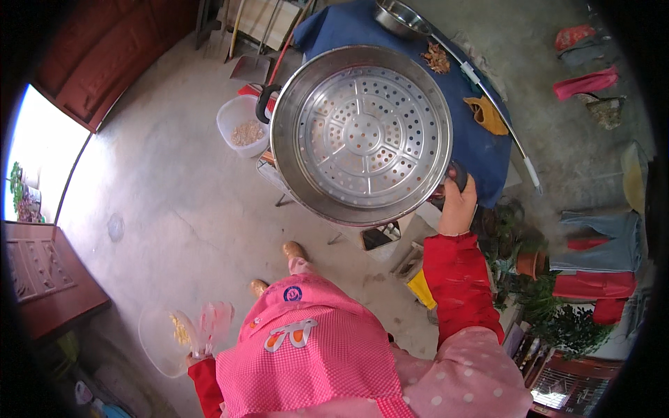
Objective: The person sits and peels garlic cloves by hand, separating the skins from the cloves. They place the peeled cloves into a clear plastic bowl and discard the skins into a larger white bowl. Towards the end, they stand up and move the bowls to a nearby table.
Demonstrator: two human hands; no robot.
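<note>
My right hand point(457, 204) grips the dark side handle of a round metal steamer pot point(363, 137), whose perforated bottom faces up to me; its other handle sticks out at the upper left. At the lower left, my left hand point(196, 358) is closed on the edge of a translucent plastic container point(157, 342) with yellowish pieces in it. A clear and reddish plastic item point(215, 321) is by the same hand; whether the hand holds it too, I cannot tell. The fingers of the left hand are mostly hidden.
A table with a blue cloth point(483, 172) bears a metal basin point(401, 20), an orange cloth point(487, 116) and a pole point(494, 99). A white bucket point(243, 125), a dustpan point(251, 68), a phone point(381, 236), a wooden stool or crate point(410, 261) and potted plants point(530, 261) stand around.
</note>
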